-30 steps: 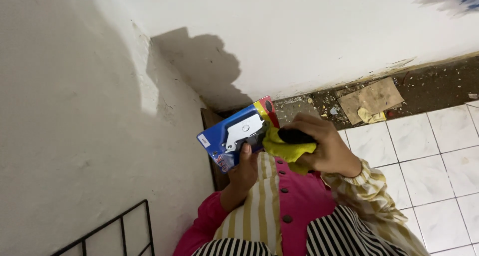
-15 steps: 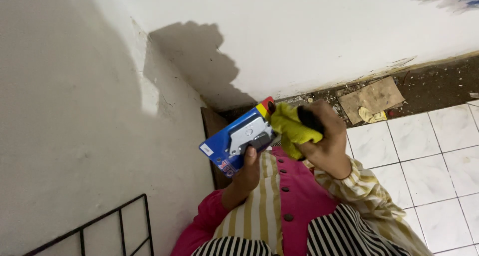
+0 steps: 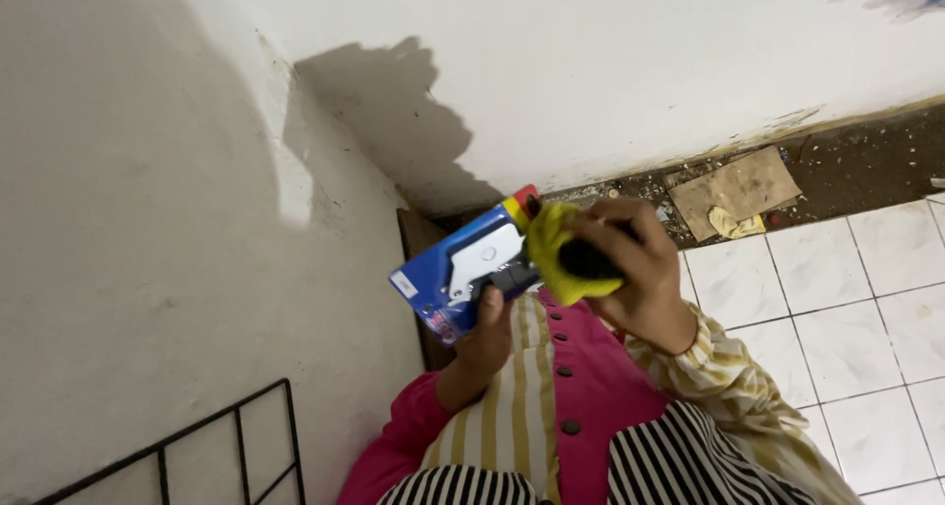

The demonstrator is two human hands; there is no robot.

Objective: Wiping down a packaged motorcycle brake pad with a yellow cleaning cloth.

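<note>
In the middle of the frame the left hand (image 3: 489, 330) holds a blue card pack (image 3: 463, 274) from below; its fingers are closed around the lower edge of the pack, with the thumb pressed on the front; the pack is tilted, with its red and yellow top corner pointing up toward the white wall (image 3: 610, 62); a grey and white thing sits under a clear plastic bubble on the front, and I cannot tell what it is.

The right hand (image 3: 640, 269) is just beside the pack on the right, touching its upper end; its fingers are curled tight around a yellow cloth (image 3: 553, 254) and a dark thing inside the cloth; the dark thing is mostly hidden.

The pack looks light and flat; the card is probably a bit stiff but could bend if squeezed hard; the plastic bubble looks smooth and may be slippery, so the card edges seem the best place to hold, as the left hand does now; the cloth looks soft and floppy, easy to bunch up and grip anywhere.

At the lower right of the frame is a white tiled floor (image 3: 847, 318); above it, along the wall, lies a dirty strip with a scrap of brown cardboard (image 3: 743, 185); a black wire rack (image 3: 197, 446) shows at the lower left.
</note>
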